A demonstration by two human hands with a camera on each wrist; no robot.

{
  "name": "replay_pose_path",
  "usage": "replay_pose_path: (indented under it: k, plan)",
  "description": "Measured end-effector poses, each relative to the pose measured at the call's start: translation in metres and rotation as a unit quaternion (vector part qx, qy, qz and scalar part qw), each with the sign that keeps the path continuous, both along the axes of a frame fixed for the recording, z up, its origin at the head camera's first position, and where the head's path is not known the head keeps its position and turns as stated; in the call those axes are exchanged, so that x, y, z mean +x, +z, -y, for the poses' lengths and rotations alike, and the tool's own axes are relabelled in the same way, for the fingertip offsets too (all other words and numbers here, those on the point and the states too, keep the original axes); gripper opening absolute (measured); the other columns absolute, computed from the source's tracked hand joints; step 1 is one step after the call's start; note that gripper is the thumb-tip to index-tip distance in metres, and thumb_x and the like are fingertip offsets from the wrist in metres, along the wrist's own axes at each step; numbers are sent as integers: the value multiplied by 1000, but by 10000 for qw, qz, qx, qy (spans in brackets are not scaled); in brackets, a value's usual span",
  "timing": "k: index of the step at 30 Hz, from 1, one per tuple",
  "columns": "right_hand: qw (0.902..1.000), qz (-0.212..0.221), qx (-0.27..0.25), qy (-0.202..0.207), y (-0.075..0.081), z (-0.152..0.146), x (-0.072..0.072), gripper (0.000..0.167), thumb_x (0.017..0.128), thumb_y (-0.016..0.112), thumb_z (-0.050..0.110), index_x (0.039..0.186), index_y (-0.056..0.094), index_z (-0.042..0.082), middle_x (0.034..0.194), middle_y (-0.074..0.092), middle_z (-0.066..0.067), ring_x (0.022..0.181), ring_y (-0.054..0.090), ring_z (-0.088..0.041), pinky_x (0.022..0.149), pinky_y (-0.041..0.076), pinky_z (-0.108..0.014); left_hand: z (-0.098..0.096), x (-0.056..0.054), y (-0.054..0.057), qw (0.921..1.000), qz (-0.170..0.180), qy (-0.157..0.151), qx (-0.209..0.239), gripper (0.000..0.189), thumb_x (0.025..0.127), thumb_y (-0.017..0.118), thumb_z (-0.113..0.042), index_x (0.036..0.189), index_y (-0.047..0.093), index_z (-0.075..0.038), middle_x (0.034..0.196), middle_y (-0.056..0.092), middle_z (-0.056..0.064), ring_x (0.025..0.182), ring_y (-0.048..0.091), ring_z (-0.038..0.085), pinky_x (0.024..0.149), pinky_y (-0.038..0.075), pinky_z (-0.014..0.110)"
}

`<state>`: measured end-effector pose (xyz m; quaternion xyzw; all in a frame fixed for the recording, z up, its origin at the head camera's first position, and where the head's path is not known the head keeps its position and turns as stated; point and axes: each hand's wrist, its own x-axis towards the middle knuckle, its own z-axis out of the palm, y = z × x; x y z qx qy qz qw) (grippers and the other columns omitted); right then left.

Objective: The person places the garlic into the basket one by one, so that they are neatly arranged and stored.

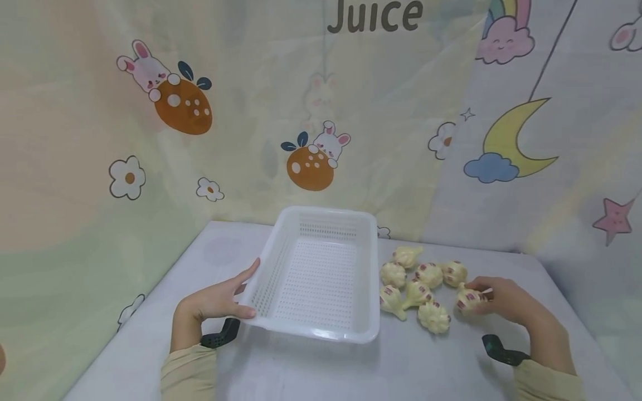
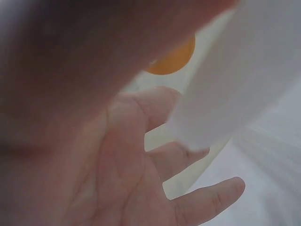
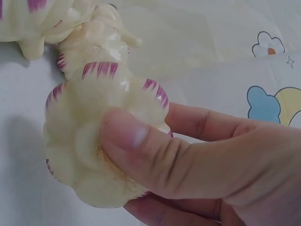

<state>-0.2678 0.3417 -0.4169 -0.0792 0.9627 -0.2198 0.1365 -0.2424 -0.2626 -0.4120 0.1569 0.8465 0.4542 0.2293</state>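
A white perforated plastic basket (image 1: 321,329) stands in the middle, with bare slotted floor and walls showing inside. My left hand (image 1: 220,301) holds its near left corner, thumb along the front and fingers spread at the left side. In the left wrist view, the blurred white basket edge (image 2: 225,94) passes between thumb and fingers (image 2: 211,200). At the right, my right hand (image 1: 506,301) pinches a garlic bulb (image 1: 468,301), cream with purple streaks. The right wrist view shows the thumb (image 3: 127,136) pressed on the root end of this garlic bulb (image 3: 70,136), other fingers behind it.
Several more garlic bulbs (image 1: 417,292) lie in a loose cluster between the basket and my right hand. The white table (image 1: 301,373) backs onto a printed cloth (image 1: 241,139) with rabbits and flowers, which also hangs at both sides.
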Motion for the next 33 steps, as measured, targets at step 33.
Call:
replay_pose_path:
  k: [33]
  plan:
    - [9972, -694, 70, -270, 20, 21, 11, 67, 74, 79, 31, 128, 54, -1, 124, 56, -29, 111, 54, -49, 82, 50, -54, -1, -1, 1, 9995, -273, -9, -129, 108, 79, 76, -32, 154, -2, -24, 161, 0, 10, 145, 11, 39, 110, 25, 59]
